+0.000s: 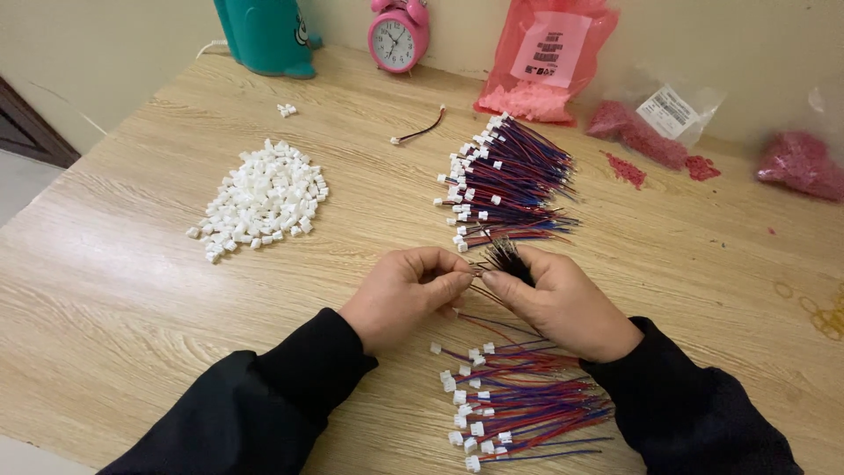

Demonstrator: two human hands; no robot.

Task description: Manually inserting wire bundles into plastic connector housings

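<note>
A bundle of thin wires [508,259] is gripped in the right hand [563,303], and one wire is pinched by the left hand [406,295] just beside it. Finished red-and-blue leads [519,400] are piled near the wooden table's [114,290] front edge; white connector housings [264,198] are heaped toward its left edge.

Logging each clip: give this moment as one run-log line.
left hand: pinches wire | right hand: grips dark wire bundle | table: white connector pile, two wired heaps
</note>
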